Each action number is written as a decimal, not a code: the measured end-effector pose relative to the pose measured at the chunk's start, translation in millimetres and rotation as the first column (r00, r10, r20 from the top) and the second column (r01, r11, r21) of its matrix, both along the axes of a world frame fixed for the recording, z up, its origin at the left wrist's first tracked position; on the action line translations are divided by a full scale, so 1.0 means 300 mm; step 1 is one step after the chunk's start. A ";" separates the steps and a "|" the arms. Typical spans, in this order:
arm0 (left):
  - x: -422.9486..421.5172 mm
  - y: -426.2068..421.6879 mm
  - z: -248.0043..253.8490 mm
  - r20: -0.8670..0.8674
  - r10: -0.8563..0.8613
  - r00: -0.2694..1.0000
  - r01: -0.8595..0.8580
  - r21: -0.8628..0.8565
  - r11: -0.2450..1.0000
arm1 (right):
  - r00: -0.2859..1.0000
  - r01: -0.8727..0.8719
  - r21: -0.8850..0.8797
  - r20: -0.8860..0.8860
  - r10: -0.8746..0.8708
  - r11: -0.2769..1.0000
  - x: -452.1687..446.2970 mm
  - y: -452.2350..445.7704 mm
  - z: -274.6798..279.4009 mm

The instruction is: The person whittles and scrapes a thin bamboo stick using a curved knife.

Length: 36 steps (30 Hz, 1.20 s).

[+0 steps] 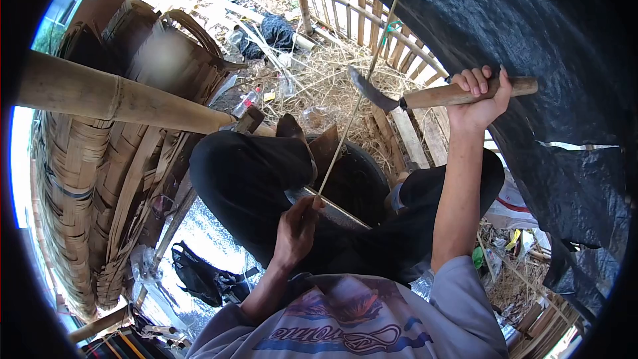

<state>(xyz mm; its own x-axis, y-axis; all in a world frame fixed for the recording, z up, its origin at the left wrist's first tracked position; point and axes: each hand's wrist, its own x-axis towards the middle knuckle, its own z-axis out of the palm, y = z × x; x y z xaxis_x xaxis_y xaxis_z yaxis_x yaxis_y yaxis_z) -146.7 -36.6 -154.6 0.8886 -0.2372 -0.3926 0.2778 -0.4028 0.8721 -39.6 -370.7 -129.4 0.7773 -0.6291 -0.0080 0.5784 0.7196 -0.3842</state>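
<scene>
My right hand (481, 96) is raised on the right, wrapped round the wooden handle of a curved-bladed knife (438, 96). Its hooked metal blade points left and crosses the line of a long thin bamboo strip (342, 141); whether the two touch I cannot tell. Low in the middle, my left hand (297, 231) pinches the lower end of that strip between thumb and fingers. From there the strip slants up and right to the top edge. Beneath my left hand, a flat narrow board (339, 209) lies between my bent legs, over a dark round tub (362, 176).
On the left, a thick bamboo pole (126, 100) stretches towards my knee, beside stacked woven bamboo panels (93, 206). Black plastic sheeting (531, 40) hangs at right. Ahead are a bamboo slat fence (352, 16), scattered straw and a plastic bottle (247, 102). A black bag (199, 276) lies lower left.
</scene>
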 end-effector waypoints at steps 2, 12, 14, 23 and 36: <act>0.004 -0.001 -0.008 0.010 0.018 1.000 -0.018 0.000 1.000 | 0.976 -0.210 -0.174 -0.092 0.196 0.962 -0.010 0.002 -0.013; 0.013 -0.003 -0.002 -0.024 0.044 0.999 -0.044 -0.001 0.999 | 0.995 -0.035 0.006 -0.096 0.036 0.999 0.028 0.068 0.003; 0.011 0.001 -0.012 -0.001 0.040 0.999 -0.040 0.012 0.999 | 0.993 0.083 0.107 -0.098 -0.073 0.991 0.032 0.060 -0.024; 0.018 -0.005 -0.005 -0.073 0.107 0.992 -0.114 -0.095 0.989 | 0.951 -0.297 -0.178 -0.142 0.275 0.938 -0.014 0.067 -0.046; 0.021 -0.019 -0.015 -0.004 0.077 0.997 -0.077 -0.060 0.995 | 0.996 -0.060 -0.013 -0.072 0.059 0.998 0.015 0.078 -0.030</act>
